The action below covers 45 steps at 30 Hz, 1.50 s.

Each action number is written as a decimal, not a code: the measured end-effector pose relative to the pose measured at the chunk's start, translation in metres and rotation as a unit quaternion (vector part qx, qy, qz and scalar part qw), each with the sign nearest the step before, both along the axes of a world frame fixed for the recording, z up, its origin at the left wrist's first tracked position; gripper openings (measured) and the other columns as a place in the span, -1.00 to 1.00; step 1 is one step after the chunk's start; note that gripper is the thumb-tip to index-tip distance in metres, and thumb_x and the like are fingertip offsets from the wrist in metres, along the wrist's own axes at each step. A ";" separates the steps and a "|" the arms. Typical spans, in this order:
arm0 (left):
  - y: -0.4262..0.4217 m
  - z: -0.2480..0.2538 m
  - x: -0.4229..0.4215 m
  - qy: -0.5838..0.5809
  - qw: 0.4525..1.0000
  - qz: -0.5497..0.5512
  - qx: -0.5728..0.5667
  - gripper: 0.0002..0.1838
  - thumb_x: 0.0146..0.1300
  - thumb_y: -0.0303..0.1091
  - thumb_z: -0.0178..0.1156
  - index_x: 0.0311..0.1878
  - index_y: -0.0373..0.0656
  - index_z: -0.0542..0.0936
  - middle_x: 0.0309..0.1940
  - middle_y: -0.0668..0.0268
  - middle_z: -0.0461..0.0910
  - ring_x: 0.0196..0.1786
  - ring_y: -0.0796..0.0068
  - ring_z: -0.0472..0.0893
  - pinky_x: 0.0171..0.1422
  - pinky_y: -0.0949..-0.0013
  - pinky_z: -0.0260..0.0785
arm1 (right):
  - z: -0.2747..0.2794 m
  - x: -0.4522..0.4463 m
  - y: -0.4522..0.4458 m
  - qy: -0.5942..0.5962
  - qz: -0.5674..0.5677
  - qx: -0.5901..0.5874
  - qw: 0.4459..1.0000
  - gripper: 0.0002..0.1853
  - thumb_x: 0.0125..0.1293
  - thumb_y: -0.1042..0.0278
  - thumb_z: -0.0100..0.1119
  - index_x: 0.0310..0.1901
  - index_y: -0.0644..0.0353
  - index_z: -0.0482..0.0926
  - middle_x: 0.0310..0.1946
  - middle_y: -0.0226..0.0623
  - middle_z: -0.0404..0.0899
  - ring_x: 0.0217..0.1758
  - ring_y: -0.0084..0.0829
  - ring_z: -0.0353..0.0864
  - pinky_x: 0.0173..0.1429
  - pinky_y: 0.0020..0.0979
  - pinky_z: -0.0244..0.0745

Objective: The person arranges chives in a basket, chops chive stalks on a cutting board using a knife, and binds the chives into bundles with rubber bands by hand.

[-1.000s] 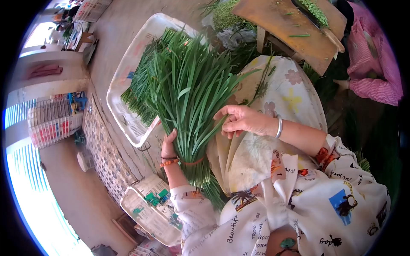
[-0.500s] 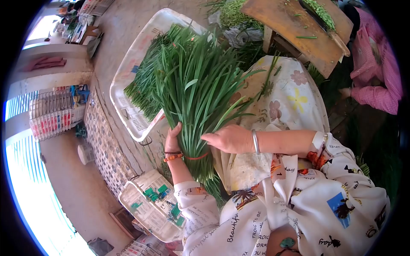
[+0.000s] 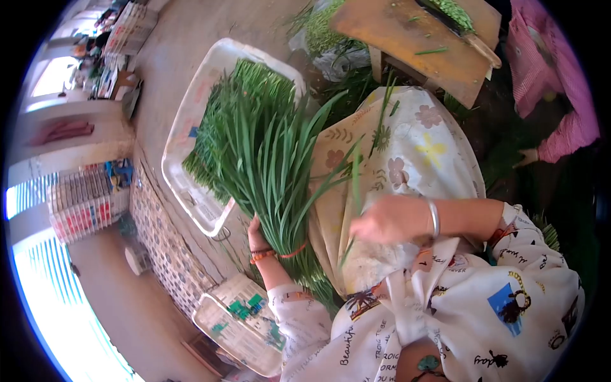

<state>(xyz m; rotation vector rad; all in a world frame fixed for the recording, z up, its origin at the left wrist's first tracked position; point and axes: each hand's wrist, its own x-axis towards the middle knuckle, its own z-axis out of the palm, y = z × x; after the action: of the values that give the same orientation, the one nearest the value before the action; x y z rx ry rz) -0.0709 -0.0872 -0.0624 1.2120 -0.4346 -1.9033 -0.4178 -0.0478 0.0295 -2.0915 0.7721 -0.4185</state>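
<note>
A large bunch of garlic chives (image 3: pixel 273 172) leans over my lap, bound near its cut ends by a red band (image 3: pixel 294 250). My left hand (image 3: pixel 256 235) is closed around the bunch's left side, just above the band; the leaves hide most of its fingers. To the right of the bunch, my right hand (image 3: pixel 391 219), a little blurred, is closed in a pinch on a loose chive leaf (image 3: pixel 357 181). Behind the bunch stands a white plastic crate (image 3: pixel 181 137) with more chives (image 3: pixel 261 79) laid in it.
A flowered apron (image 3: pixel 439 130) covers my lap, with loose leaves on it. A wooden board (image 3: pixel 388 28) at upper right carries a knife (image 3: pixel 468 39) and chopped green pieces. Another person's pink sleeve (image 3: pixel 569 137) shows at right. A second crate (image 3: pixel 216 315) stands lower left.
My right hand has left the bunch and moved right, with a loose leaf in its fingers. My left hand still holds the bunch, which now leans more to the left.
</note>
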 end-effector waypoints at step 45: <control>0.004 -0.008 0.024 0.002 0.998 -0.063 0.008 -0.28 -0.22 -0.14 0.24 0.08 -0.26 0.34 0.03 0.14 0.40 0.03 0.13 0.41 0.18 0.10 0.22 | -0.044 -0.086 -0.082 -0.176 -0.370 0.070 0.909 -0.74 0.18 0.43 -0.11 -0.09 0.23 0.42 -0.21 -0.08 0.45 -0.12 -0.22 0.45 -0.06 -0.33 0.34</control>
<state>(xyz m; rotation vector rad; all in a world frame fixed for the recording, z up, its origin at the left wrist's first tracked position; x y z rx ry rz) -0.0467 -0.0828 -0.0706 1.2146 -0.5056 -2.0199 -0.5037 -0.1294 -0.0144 -1.4600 1.3122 -1.0805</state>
